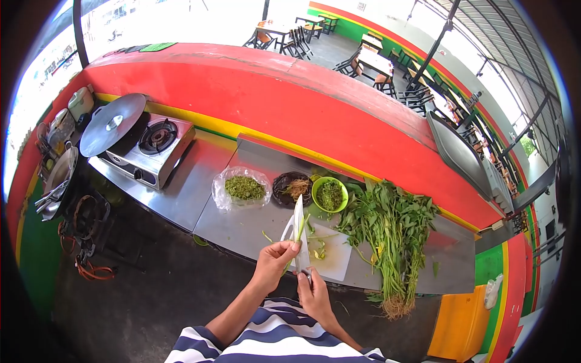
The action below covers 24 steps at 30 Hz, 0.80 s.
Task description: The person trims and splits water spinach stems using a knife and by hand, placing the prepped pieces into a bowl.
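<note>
My left hand pinches a green vegetable stem between thumb and fingers, at the counter's front edge. Close beside it, my right hand is closed round the handle of a knife, its broad blade pointing away from me and touching or nearly touching the stem. Under and beyond the blade lies a white cutting board with some green and yellowish scraps on it. To the right spreads a big bunch of leafy greens, roots hanging over the counter edge.
Behind the board stand a clear plastic bag of chopped greens, a black bag of roots and trimmings and a green bowl of greens. A gas stove and a large metal lid sit left. A red wall bounds the counter.
</note>
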Each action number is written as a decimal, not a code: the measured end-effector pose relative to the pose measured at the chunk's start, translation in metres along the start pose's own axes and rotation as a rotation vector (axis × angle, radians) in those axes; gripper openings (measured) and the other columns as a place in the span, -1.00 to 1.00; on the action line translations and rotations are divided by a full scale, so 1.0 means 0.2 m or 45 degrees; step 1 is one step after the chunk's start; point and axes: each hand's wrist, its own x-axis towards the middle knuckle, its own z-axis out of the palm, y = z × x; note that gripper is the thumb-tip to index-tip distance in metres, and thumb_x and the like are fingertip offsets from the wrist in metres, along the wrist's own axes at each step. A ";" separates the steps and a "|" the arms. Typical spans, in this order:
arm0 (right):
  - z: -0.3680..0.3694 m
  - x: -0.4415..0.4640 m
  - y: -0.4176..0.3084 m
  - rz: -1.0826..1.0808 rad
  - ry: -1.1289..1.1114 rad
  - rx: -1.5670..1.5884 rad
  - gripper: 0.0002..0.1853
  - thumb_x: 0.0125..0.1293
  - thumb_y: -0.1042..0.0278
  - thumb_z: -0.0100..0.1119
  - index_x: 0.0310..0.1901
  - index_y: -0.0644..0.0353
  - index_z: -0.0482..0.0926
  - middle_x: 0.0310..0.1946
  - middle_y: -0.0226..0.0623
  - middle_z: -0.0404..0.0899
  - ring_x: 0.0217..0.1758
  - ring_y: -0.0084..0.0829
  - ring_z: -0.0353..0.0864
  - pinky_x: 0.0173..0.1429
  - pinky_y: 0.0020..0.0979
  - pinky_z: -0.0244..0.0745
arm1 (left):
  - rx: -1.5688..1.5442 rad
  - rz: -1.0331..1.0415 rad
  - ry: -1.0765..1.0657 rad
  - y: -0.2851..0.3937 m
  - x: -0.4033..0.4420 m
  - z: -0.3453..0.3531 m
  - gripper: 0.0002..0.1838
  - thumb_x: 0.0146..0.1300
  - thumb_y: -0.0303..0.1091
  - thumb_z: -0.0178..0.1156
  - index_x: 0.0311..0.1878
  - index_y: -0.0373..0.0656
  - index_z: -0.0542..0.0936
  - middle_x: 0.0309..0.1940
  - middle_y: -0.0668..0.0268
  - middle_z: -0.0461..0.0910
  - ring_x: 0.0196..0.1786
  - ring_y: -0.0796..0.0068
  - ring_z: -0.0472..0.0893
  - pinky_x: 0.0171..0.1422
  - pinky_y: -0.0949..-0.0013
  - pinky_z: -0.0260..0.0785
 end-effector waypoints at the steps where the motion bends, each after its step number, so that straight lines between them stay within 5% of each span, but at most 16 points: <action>1: 0.00 0.00 0.00 0.011 0.003 -0.002 -0.73 0.54 0.27 0.01 0.00 0.34 0.51 -0.66 -0.47 0.37 -0.62 -0.71 0.28 -0.52 -0.51 0.16 | -0.004 -0.024 -0.038 0.00 -0.01 0.00 -0.81 0.43 -0.29 0.24 -0.19 -0.23 0.68 -0.35 0.40 0.67 -0.38 0.71 0.56 -0.33 0.53 0.45; 11: -0.02 0.01 0.02 -0.026 0.031 0.013 -0.73 0.53 0.26 0.03 -0.03 0.35 0.48 -0.66 -0.43 0.38 -0.61 -0.69 0.29 -0.52 -0.49 0.17 | 0.023 0.007 -0.026 -0.07 0.00 0.01 -0.80 0.40 -0.27 0.29 -0.19 -0.24 0.71 -0.38 0.45 0.66 -0.40 0.74 0.52 -0.36 0.57 0.39; 17: 0.02 -0.04 0.00 -0.090 0.019 -0.113 -0.73 0.54 0.26 0.01 -0.01 0.33 0.54 -0.63 -0.51 0.37 -0.60 -0.74 0.28 -0.51 -0.54 0.18 | -0.107 0.119 0.118 -0.05 0.08 -0.02 -0.79 0.40 -0.29 0.28 -0.15 -0.28 0.70 -0.28 0.38 0.71 -0.23 0.69 0.58 -0.05 0.55 0.42; 24: 0.02 0.00 -0.03 -0.061 -0.015 -0.119 -0.73 0.54 0.27 0.00 -0.01 0.33 0.54 -0.64 -0.53 0.33 -0.59 -0.72 0.24 -0.48 -0.53 0.17 | -0.272 0.134 0.038 -0.02 0.09 -0.05 -0.78 0.45 -0.31 0.21 -0.05 -0.27 0.67 -0.16 0.33 0.70 -0.17 0.64 0.61 -0.03 0.50 0.47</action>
